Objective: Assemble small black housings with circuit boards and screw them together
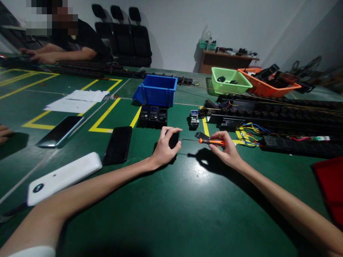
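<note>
Screwdriver (205, 141), orange and black, thin-shafted

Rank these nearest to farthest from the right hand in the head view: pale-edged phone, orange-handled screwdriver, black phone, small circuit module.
1. Orange-handled screwdriver: held in the right hand.
2. Small circuit module: ahead and to the left.
3. Black phone: farther left, beyond the left hand.
4. Pale-edged phone: farthest left of the four.

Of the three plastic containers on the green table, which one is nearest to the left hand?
The blue bin, beyond the left hand; the light green basket and the orange basket stand farther away, to the right.
</note>
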`<state>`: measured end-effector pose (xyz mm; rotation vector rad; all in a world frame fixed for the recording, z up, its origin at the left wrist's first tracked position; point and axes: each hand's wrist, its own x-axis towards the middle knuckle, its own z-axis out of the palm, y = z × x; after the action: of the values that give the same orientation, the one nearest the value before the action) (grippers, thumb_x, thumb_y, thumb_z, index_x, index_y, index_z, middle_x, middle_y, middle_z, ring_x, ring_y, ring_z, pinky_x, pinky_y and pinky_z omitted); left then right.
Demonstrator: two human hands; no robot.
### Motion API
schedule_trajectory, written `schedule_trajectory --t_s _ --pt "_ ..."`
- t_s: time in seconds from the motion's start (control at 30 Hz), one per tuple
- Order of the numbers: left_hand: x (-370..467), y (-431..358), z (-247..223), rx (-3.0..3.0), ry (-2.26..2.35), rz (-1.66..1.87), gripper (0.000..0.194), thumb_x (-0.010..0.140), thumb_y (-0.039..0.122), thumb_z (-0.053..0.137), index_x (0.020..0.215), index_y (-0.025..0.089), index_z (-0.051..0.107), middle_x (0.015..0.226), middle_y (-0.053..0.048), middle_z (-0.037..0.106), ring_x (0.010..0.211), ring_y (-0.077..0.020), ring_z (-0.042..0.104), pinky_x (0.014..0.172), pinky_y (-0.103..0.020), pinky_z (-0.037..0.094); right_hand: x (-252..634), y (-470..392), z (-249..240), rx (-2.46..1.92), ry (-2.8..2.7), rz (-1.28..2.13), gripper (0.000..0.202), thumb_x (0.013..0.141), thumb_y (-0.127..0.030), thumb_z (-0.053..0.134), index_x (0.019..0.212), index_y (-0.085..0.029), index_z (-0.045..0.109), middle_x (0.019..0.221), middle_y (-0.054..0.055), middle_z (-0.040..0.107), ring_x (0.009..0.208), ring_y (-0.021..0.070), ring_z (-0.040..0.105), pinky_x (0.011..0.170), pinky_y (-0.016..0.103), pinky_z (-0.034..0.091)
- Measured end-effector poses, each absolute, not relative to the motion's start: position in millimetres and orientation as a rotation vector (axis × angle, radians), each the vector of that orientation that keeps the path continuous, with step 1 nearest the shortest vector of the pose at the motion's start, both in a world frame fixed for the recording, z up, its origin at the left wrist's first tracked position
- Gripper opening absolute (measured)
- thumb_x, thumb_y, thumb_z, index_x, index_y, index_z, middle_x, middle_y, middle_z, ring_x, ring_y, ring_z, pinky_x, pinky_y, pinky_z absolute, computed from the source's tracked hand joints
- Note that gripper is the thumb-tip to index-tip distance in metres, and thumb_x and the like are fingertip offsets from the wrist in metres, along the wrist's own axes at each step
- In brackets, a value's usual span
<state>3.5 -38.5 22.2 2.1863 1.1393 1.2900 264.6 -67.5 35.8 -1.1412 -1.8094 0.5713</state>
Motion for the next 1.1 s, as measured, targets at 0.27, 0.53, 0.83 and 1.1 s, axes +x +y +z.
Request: schedule_trajectory --t_s 0.27,0.53,0.83,1.1 --pt "3 -39 22 2.197 1.148 1.297 0.038 0.083 0.015 0.057 0.12 0.025 0.052 0.112 -0.006 0.047 0.112 -0.0197 0.052 0.101 -0.042 0.047 267 -70 31 -1.257 -1.841 0.474 0.021 0.087 -0.039 0.061 0.096 -0.021 0.063 0.082 0.004 0.066 0.07 0.0174 0.061 0.066 0.03 0.048" --pt "3 -40 24 2.208 1.129 1.3 0.038 0.084 0.015 0.057 0.12 0.024 0.052 0.113 -0.006 0.046 0.111 -0.0194 0.052 0.1 -0.04 0.047 255 -70 37 -1.338 -1.644 0.909 0.039 0.093 -0.05 0.048 0.071 -0.019 0.055 0.047 -0.006 0.04 0.04 0.0089 0.038 0.042 0.023 0.028" --pt "3 -38 23 2.192 1.139 1.314 0.038 0.083 0.015 0.057 0.12 0.024 0.052 0.112 -0.006 0.047 0.11 -0.0197 0.052 0.1 -0.041 0.047 265 -67 30 -1.097 -1.856 0.532 0.023 0.083 -0.033 0.067 0.1 -0.021 0.056 0.093 0.005 0.063 0.083 0.0174 0.062 0.073 0.029 0.05" --pt "3 -37 21 2.213 1.124 1.327 0.039 0.083 0.014 0.057 0.12 0.023 0.052 0.111 -0.006 0.047 0.109 -0.0195 0.053 0.098 -0.04 0.048 264 -73 34 -1.217 -1.872 0.531 0.019 0.087 -0.036 0.062 0.092 -0.018 0.064 0.074 0.001 0.064 0.063 0.0138 0.058 0.06 0.025 0.044"
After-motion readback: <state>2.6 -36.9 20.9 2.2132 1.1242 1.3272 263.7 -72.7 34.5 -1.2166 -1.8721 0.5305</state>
